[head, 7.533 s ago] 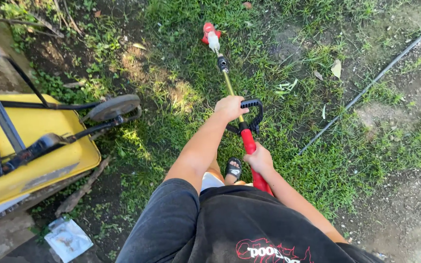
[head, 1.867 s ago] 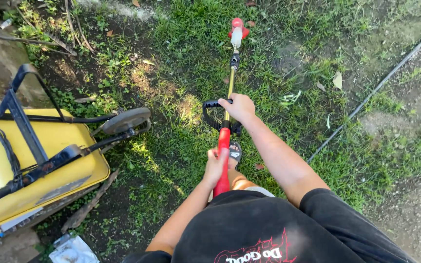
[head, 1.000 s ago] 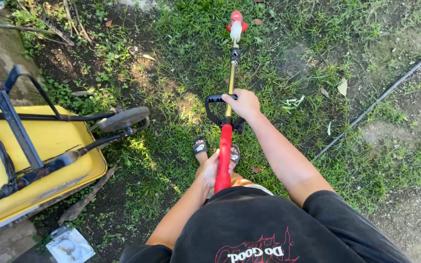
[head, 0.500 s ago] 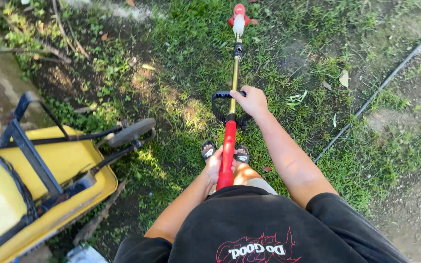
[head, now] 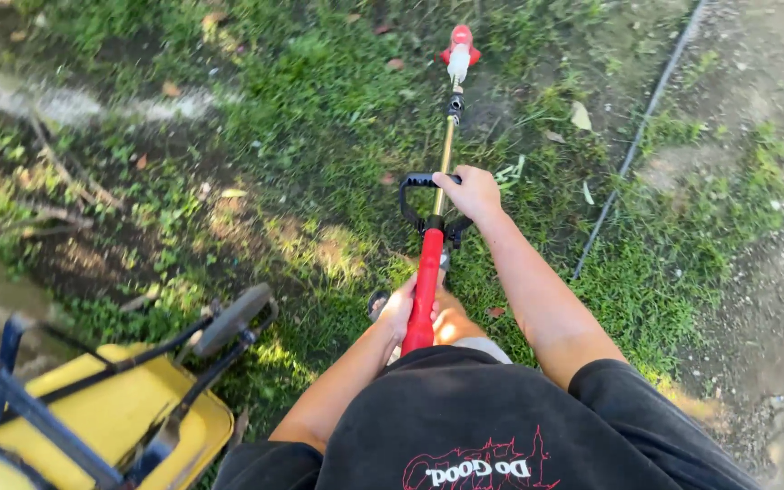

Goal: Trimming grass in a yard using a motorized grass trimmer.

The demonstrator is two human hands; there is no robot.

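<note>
I hold a string trimmer over the grass. Its red and white cutting head (head: pixel 458 47) is far ahead, at the end of a brass-coloured shaft (head: pixel 447 145). My right hand (head: pixel 472 191) grips the black loop handle (head: pixel 410 194) midway along the shaft. My left hand (head: pixel 400 309) is closed around the red rear grip (head: pixel 427 272), close to my waist. A sandalled foot (head: pixel 377 302) shows just beside that hand, mostly hidden.
A yellow cart (head: pixel 129 419) with a dark blue frame and a grey wheel (head: pixel 231 318) stands at the lower left. A thin black hose (head: pixel 635 145) runs along the grass edge on the right, with gravel (head: pixel 773 272) beyond. Dry leaves and bare dirt lie to the left.
The view has swung up and to the right, so the yellow cart has slid toward the lower left corner. Both hands keep their grip; the trimmer head points slightly more to the right.
</note>
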